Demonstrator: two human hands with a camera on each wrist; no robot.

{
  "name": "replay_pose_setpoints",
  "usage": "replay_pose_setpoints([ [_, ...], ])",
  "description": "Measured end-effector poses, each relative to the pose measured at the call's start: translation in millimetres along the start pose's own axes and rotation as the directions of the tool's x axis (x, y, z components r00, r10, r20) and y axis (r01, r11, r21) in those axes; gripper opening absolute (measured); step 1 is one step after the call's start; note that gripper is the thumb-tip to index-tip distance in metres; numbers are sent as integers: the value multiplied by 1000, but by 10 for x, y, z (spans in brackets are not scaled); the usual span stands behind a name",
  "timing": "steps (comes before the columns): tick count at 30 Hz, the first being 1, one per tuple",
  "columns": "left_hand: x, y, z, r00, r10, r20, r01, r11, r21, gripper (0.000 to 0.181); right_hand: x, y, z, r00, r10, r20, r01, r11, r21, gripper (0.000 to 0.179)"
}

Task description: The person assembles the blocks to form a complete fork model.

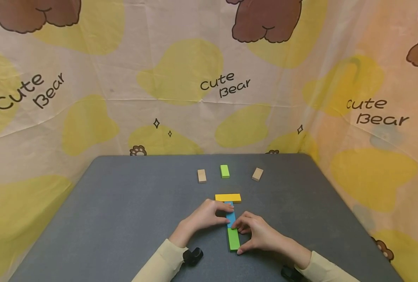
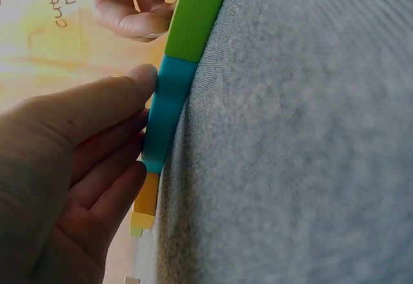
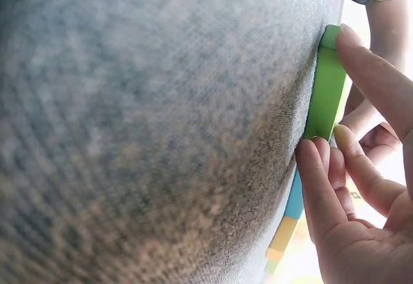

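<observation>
A blue block (image 1: 231, 219) lies flat on the table, its far end against a yellow block (image 1: 228, 197) set crosswise. A green block (image 1: 234, 239) continues the line at the blue block's near end. From the left, my left hand (image 1: 209, 214) holds the blue block, thumb towards the near end and fingers towards the far end. My right hand (image 1: 259, 232) grips the green block lengthwise, with the thumb (image 3: 361, 51) at its near end and fingertips by the joint with the blue block. Fingers partly hide the blue block's edges.
Farther back on the grey table (image 1: 131, 203) lie a wooden block (image 1: 201, 176), a light green block (image 1: 224, 171) and another wooden block (image 1: 257, 174), set apart from each other. A printed cloth (image 1: 180, 78) hangs behind and around the table.
</observation>
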State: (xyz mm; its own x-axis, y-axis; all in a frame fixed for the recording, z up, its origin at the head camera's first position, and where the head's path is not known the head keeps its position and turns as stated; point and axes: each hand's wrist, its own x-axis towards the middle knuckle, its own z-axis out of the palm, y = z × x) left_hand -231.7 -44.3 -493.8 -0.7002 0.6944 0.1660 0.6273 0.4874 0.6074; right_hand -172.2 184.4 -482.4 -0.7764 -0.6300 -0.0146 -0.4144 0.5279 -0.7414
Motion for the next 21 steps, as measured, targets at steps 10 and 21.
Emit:
replay_pose_setpoints([
  [10, 6, 5, -3, 1000, -9, 4, 9, 1000, -4, 37, 4, 9, -9, 1000, 7, 4, -7, 1000, 7, 54],
  [21, 16, -5, -1, 1000, -2, 3, 2, 1000, -3, 36, 0, 33, -6, 1000, -3, 7, 3, 1000, 19, 54],
])
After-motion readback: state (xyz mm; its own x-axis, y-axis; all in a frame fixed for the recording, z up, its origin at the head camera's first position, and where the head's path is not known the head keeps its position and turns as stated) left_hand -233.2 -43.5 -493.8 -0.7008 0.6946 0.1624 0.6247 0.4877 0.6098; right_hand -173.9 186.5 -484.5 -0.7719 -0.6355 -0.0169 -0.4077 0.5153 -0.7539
